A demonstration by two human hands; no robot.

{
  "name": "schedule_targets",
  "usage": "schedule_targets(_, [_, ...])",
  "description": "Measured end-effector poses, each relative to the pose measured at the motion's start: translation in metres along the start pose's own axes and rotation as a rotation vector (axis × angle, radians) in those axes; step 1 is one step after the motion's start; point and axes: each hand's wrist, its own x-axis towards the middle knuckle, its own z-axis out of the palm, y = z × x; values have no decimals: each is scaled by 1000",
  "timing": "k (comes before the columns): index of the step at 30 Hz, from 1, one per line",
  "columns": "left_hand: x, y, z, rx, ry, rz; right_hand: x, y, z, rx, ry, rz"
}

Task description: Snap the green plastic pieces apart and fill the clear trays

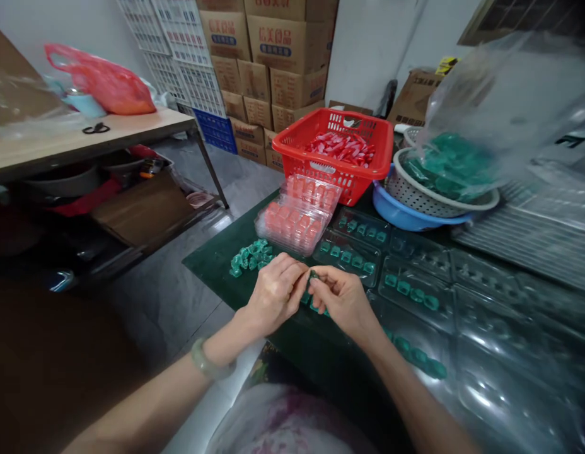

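The right hand (342,296) has thumb and forefinger pinched narrow on a small green piece (313,275). The left hand (277,287) meets it from nine o'clock, its fingertips also drawn tight on the piece; its lower fingers are partly hidden. A pale bangle (199,358) rings the left wrist. The piece is thus held above the dark table (240,236), with more green pieces showing just below the hands.

Taking the held piece as the dial's centre, a loose green pile (251,255) lies near at ten o'clock, and a pink pack (292,226) at eleven. The red basket (337,183) of pink and red pieces stands at twelve, cartons (283,44) behind it. At two, a colander (439,203) sits in a blue bowl (401,214), with green pieces in a clear bag (500,94) over it. Clear trays with rows of green pieces lie at two (356,244), three and four o'clock. A bench (132,126) bearing a pink bag (108,82) stands well apart, toward ten.
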Motion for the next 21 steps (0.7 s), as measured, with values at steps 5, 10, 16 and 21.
schedule_targets(5, [-4, 0, 10, -1, -34, 22, -4, 9, -2, -74, 76, -34])
schedule_targets(10, [0, -1, 8, 12, -77, 63, -7, 9, -3, -185, 107, -82])
schedule_targets(16, [7, 2, 12, 154, -196, 201, -11, 4, -8, -445, 149, -123])
schedule_targets(21, [9, 5, 18, 188, -222, 232, -14, -2, -12, -479, 154, -116])
